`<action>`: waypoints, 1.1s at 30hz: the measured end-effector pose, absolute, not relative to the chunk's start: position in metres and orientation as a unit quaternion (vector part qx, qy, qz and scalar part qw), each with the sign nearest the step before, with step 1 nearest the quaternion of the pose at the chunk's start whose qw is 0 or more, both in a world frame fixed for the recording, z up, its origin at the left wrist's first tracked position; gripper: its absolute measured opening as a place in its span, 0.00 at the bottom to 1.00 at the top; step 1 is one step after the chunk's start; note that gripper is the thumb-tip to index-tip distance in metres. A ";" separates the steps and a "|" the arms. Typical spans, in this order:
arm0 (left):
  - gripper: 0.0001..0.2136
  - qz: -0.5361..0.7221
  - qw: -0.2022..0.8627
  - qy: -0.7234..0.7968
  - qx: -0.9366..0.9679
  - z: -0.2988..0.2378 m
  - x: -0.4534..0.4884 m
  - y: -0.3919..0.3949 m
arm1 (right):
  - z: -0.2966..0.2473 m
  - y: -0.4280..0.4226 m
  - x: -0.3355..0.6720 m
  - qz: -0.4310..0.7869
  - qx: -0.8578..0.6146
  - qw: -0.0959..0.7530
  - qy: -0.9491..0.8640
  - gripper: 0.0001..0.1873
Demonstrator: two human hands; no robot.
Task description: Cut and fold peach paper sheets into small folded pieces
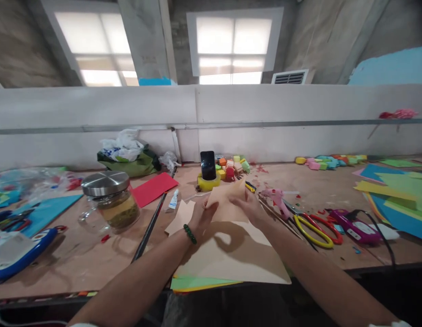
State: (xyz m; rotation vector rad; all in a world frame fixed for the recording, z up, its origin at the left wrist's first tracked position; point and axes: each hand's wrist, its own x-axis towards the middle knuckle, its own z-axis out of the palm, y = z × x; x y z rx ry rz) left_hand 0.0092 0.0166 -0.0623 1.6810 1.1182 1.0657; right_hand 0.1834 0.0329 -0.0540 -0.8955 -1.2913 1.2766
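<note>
A peach-coloured sheet of paper (227, 200) is raised between my two hands, tilted, with a pointed upper right corner. My left hand (202, 213), with a green bead bracelet at the wrist, grips its left edge. At its right side my right hand (250, 208) holds it, the fingers lying over its face. Beneath both hands a larger peach sheet (245, 259) lies on green and yellow paper (197, 285) at the table's front edge. Another peach piece (180, 218) rests left of my left hand.
A glass mug of tea (117, 211), red paper (154, 188) and a dark rod (151, 227) lie to the left. Behind stands a phone (208, 165) on yellow tape (208, 182). Scissors (313, 230), a pink glue gun (279, 200) and a purple device (355, 227) are to the right.
</note>
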 end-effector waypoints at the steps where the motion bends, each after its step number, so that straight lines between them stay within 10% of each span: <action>1: 0.28 0.445 0.438 0.440 0.646 -0.063 0.011 0.015 | -0.055 0.034 0.185 0.524 -0.378 0.536 -0.544 0.31; 15: 0.09 0.480 0.719 0.363 0.348 -0.055 0.003 0.019 | -0.047 0.039 0.217 0.551 -0.348 0.415 -0.636 0.28; 33: 0.18 0.468 0.672 0.379 0.432 -0.063 0.003 0.017 | -0.046 0.051 0.225 0.458 -0.401 0.409 -0.680 0.34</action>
